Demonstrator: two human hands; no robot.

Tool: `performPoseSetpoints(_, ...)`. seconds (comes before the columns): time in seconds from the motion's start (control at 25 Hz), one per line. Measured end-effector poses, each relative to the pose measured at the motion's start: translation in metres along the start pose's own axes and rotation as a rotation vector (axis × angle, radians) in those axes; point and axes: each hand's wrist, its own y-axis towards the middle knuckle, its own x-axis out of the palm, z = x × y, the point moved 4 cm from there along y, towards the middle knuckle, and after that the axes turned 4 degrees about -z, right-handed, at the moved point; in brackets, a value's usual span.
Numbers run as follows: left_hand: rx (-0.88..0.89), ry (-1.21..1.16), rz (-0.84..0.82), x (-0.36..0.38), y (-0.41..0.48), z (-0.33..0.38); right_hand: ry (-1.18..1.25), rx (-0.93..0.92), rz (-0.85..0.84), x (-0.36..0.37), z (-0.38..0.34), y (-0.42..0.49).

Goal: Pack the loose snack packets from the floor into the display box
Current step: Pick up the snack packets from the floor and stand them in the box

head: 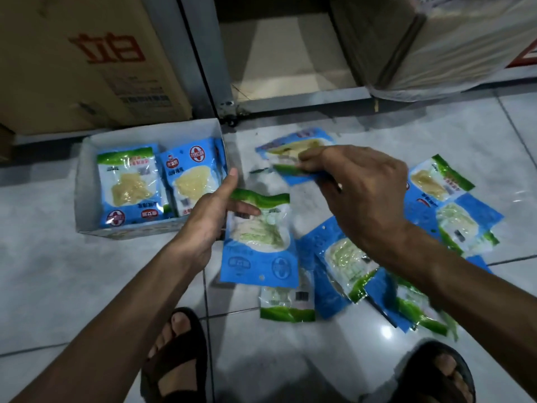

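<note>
The white display box (87, 181) sits on the floor at the left, with several blue-and-green snack packets (130, 187) standing in it. My left hand (209, 216) grips one packet (258, 242) by its green top edge, just right of the box. Further right and a little higher, my right hand (360, 187) pinches the green edge of another packet (293, 152) and lifts it off the tiles. Several loose packets (345, 266) lie scattered on the floor under and to the right of my right arm.
A large brown carton (87, 59) stands behind the box on a low shelf. A metal shelf post (203, 59) and a wrapped carton (436, 45) stand at the back. My two sandalled feet (174, 353) rest on the tiles at the bottom.
</note>
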Motion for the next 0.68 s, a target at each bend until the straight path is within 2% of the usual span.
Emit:
performPoseSetpoints(0.16, 0.012, -0.306, -0.042, -0.004, -0.001, 0.014, 0.193, -0.164, -0.160, 0.026, -0.024, -0.020)
performPoseSetpoints(0.28, 0.086, -0.291, 0.068, -0.016, 0.000, 0.017, 0.257, -0.202, -0.279, 0.038, -0.027, -0.030)
performPoseSetpoints(0.4, 0.141, -0.345, 0.101, -0.025, -0.003, 0.019, 0.253, -0.165, -0.457, 0.048, -0.029, -0.026)
performPoseSetpoints(0.48, 0.185, -0.355, 0.130, -0.038, -0.004, 0.019, 0.286, -0.046, -0.623, 0.054, -0.029, -0.025)
performPoseSetpoints(0.52, 0.198, -0.340, 0.142, -0.044, -0.004, 0.020, 0.350, 0.075, -0.666, 0.055, -0.029, -0.022)
performPoseSetpoints(0.68, 0.240, -0.339, 0.156, -0.065, -0.008, 0.022, 0.691, 0.576, -0.604, 0.074, -0.031, 0.015)
